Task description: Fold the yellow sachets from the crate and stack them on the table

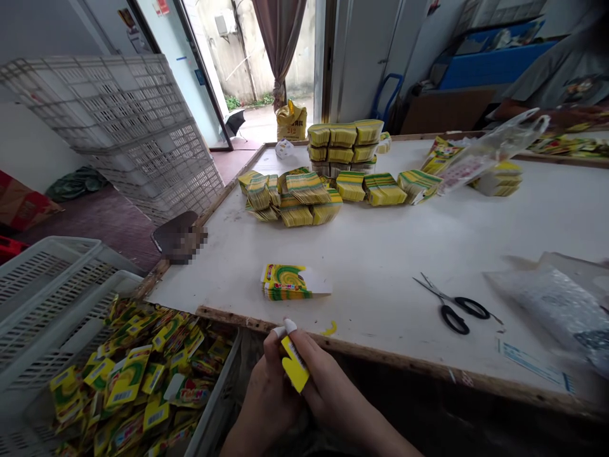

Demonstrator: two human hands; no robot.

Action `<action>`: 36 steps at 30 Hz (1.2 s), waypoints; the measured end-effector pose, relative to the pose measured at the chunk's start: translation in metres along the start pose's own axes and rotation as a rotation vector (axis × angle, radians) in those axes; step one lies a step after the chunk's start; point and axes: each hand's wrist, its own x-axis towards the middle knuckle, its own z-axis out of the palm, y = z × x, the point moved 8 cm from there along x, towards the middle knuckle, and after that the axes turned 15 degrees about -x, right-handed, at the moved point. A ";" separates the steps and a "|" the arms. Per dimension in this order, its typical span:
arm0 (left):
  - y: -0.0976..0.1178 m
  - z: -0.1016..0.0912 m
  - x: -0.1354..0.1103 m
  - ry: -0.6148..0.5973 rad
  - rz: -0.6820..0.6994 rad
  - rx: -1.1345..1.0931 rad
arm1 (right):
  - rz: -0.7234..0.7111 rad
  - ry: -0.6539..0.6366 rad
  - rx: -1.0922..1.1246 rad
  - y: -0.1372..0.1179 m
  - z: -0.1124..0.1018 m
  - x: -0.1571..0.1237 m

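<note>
At the table's front edge, my left hand [269,388] and my right hand [324,376] come together, closed around a small yellow printed card packet [295,368]. White covers show on the fingertips by its upper end. My palms and fingers hide the rest of the packet. Just beyond them on the table lies a short stack of yellow and green printed cards [287,282], with a white flap sticking out to the right. A torn yellow scrap [330,328] rests near the wooden edge. Below left, a crate [216,387] holds many loose yellow packets [128,374].
Black-handled scissors [454,306] lie open on the white table [371,254]. Bundled card stacks [345,149] line its far side, beside a clear plastic bag [495,152]. A plastic-wrapped pack [556,311] lies right. White crates [128,120] rise at left. Another person [556,86] is at far right.
</note>
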 end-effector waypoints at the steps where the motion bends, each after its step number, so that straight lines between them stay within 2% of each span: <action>1: 0.000 0.000 0.000 0.010 -0.003 0.000 | -0.034 0.007 -0.049 -0.003 0.000 -0.001; 4: 0.001 -0.008 -0.001 0.086 0.038 0.092 | -0.061 0.077 -0.111 0.002 -0.006 -0.001; 8: -0.003 -0.021 -0.007 0.113 0.078 0.224 | 0.042 0.201 -0.107 0.025 -0.024 -0.001; 10: -0.005 -0.028 -0.010 0.117 0.069 0.226 | 0.025 0.165 -0.151 0.027 -0.025 -0.002; 14: 0.001 -0.038 -0.009 0.133 0.099 0.189 | -0.110 0.018 -0.358 0.017 -0.013 -0.006; 18: 0.004 -0.041 -0.001 0.128 0.086 0.142 | -0.123 -0.037 -0.466 0.019 -0.008 -0.004; 24: -0.002 -0.046 0.005 0.103 0.022 -0.007 | -0.172 -0.046 -0.400 0.013 -0.029 0.004; 28: -0.001 -0.049 0.008 0.104 0.044 0.023 | -0.185 -0.110 -0.357 0.011 -0.037 0.010; 31: 0.002 -0.049 0.011 0.106 0.077 0.095 | -0.155 -0.097 -0.358 0.018 -0.037 0.013; 36: 0.000 -0.049 0.010 0.118 0.066 0.135 | -0.163 -0.019 -0.262 0.019 -0.024 0.012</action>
